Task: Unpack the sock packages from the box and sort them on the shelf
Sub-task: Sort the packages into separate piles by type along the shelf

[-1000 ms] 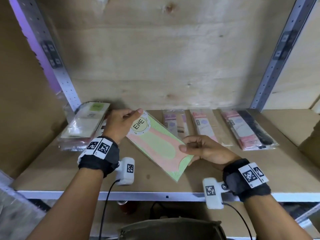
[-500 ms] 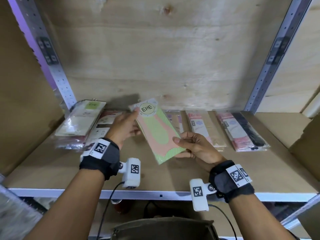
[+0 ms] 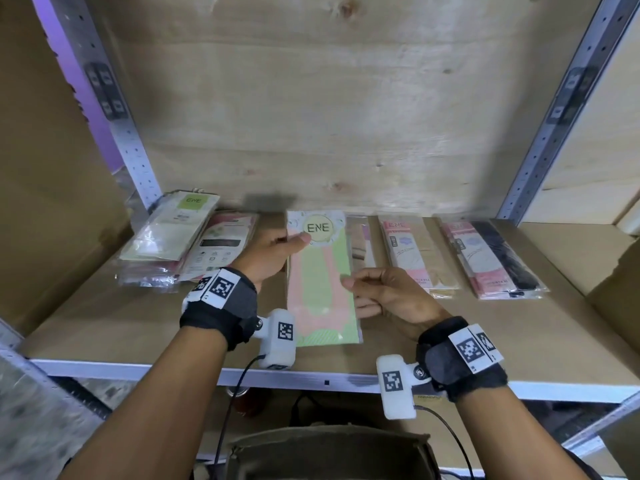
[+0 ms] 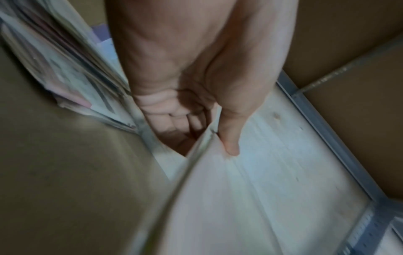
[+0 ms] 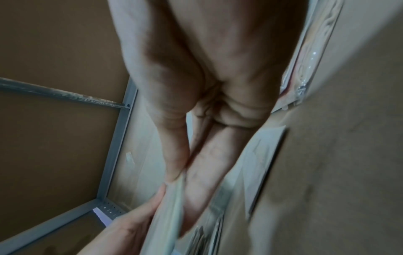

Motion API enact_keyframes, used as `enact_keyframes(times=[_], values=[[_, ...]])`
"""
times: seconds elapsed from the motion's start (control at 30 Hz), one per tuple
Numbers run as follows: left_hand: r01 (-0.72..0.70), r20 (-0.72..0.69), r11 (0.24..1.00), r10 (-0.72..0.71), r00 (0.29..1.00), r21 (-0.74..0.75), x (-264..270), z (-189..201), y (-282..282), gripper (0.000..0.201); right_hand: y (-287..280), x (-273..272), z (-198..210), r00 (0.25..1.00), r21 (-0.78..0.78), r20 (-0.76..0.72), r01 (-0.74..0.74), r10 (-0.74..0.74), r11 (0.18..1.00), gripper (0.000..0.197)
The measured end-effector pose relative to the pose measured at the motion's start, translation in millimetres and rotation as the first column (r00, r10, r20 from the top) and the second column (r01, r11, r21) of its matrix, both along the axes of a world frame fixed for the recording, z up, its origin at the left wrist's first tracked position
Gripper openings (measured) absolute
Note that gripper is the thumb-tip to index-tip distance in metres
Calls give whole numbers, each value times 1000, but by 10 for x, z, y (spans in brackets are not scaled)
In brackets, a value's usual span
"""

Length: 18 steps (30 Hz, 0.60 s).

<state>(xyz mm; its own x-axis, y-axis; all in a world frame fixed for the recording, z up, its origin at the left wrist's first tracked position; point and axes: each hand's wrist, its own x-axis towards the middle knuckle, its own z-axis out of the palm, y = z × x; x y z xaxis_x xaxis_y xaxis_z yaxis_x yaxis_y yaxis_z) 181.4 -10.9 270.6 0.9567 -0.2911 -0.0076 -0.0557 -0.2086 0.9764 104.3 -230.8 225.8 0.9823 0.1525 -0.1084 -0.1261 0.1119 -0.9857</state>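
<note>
A green and pink sock package (image 3: 320, 282) with a round ENE label is held just above the shelf board (image 3: 138, 323), lengthwise, between both hands. My left hand (image 3: 277, 252) pinches its upper left edge, thumb on top near the label. My right hand (image 3: 367, 292) pinches its right edge, thumb on top and fingers beneath. In the left wrist view the thumb (image 4: 229, 143) presses the package (image 4: 218, 198) and the fingers curl under it. In the right wrist view the right thumb (image 5: 174, 165) and fingers clamp the package edge (image 5: 174, 203).
A stack of clear packages (image 3: 169, 237) and a pink-topped one (image 3: 218, 244) lie at the left. Three more packages (image 3: 360, 240) (image 3: 412, 254) (image 3: 488, 258) lie in a row to the right. A plywood back wall (image 3: 329, 116) and metal uprights (image 3: 554, 116) bound the shelf.
Both hands have turned the package from a diagonal lie to straight front-to-back and carried it deeper onto the shelf, between the left stack and the right row.
</note>
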Motion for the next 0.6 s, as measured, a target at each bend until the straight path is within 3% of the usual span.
enact_keyframes(times=[0.13, 0.23, 0.3, 0.37, 0.47, 0.6], values=[[-177, -43, 981, 174, 984, -79, 131, 18, 154, 24, -48, -135, 18, 972, -60, -95, -221, 215, 973, 21], [-181, -60, 981, 177, 982, -73, 155, 23, 202, 26, -107, -208, 61, 926, -144, -119, -372, 357, 917, 24], [-94, -91, 994, 89, 992, -50, 103, 44, 190, 23, -139, -212, 110, 951, -132, -86, -307, 297, 943, 37], [54, -83, 998, -51, 995, 34, 1, 55, 104, 28, -187, -153, 157, 990, -10, -43, -136, 135, 991, 55], [253, -25, 956, -252, 968, 147, -151, 5, -130, 48, -204, -83, 187, 999, 103, 3, 33, -34, 994, 45], [272, 0, 950, -275, 961, 154, -253, -98, -317, 40, -198, -29, 126, 975, 28, 80, 206, -208, 978, 30]])
